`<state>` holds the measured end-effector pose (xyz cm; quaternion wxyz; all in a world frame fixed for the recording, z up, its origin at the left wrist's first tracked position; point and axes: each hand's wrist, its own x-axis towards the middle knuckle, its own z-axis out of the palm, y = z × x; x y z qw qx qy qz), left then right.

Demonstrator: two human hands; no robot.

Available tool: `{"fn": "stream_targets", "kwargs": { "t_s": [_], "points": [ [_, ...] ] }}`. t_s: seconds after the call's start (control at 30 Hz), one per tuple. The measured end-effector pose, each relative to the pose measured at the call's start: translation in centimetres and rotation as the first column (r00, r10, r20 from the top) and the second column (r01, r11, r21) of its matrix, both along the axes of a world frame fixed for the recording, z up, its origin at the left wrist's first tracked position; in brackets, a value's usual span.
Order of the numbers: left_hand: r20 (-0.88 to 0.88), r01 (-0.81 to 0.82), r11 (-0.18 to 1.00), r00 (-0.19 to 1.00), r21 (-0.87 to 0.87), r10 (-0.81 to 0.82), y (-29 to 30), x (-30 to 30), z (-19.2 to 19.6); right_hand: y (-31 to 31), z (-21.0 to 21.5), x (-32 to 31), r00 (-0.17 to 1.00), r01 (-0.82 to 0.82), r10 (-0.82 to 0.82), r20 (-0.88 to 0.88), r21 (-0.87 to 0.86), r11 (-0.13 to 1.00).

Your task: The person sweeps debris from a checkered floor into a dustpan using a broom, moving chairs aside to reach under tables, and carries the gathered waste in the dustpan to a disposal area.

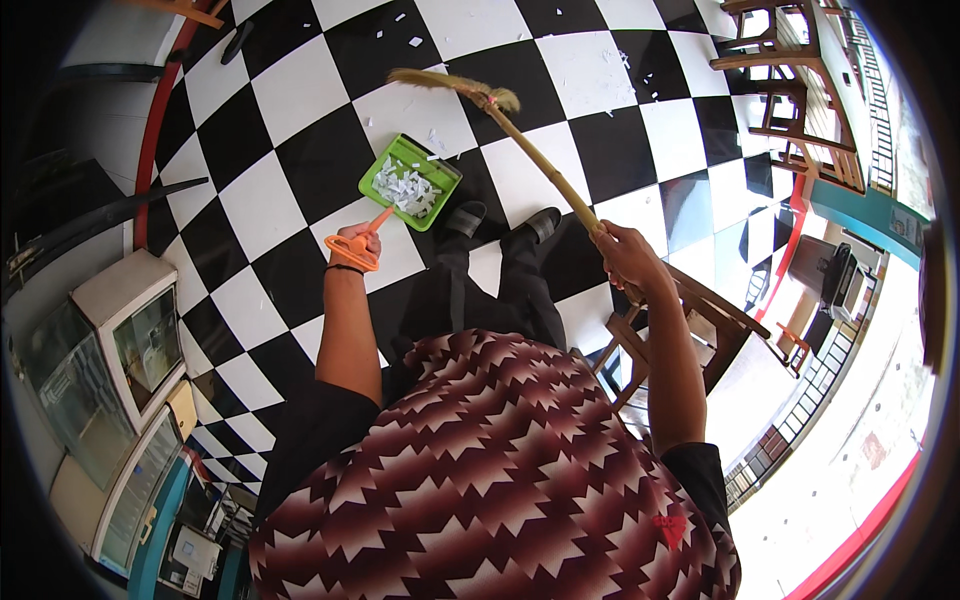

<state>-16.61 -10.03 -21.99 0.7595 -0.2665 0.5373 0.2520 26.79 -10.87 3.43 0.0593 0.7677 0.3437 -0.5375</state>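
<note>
My left hand [358, 246] is closed round the orange handle of a green dustpan [366, 186]. White paper scraps [405, 190] lie heaped in the pan, which rests on the checkered floor ahead of my feet. In my right hand [630, 258] is the wooden stick of a broom [545, 165], held on a slant. Its straw head [450, 84] points to the left, beyond the dustpan and apart from it. Whether the bristles touch the floor, I cannot tell.
More paper bits [415, 41] are scattered over the black and white tiles ahead, some also at the far right [625, 62]. A wooden chair [715, 335] stands close by my right arm. Wooden furniture [800, 90] lines the far right; a glass-fronted cabinet [140, 340] is at left.
</note>
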Motion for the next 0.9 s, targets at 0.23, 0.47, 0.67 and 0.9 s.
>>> {"fn": "stream_targets", "kwargs": {
  "t_s": [0.23, 0.47, 0.67, 0.9],
  "points": [
    [-0.012, -0.064, 0.998, 0.998, -0.025, 0.064, 0.1, 0.5, 1.6, -3.1, -11.1, -2.8, 0.991, -0.088, 0.069, 0.113, 0.172, 0.981],
    [-0.042, -0.074, 0.997, 0.996, -0.013, 0.073, -0.8, -1.2, -0.5, -6.8, -8.0, -2.2, 0.975, -0.151, 0.123, -0.187, -0.147, 0.978],
    [0.049, -0.074, 0.997, 0.996, 0.008, 0.074, -2.6, -3.1, -2.5, -7.1, -2.2, -1.8, 0.954, -0.186, 0.137, -0.265, -0.168, 0.968],
    [0.051, -0.147, 0.989, 0.988, -0.013, 0.148, -5.5, -3.5, -2.1, -0.7, 1.7, -4.0, 0.932, -0.352, 0.345, -0.11, -0.049, 0.935]
  ]
}}
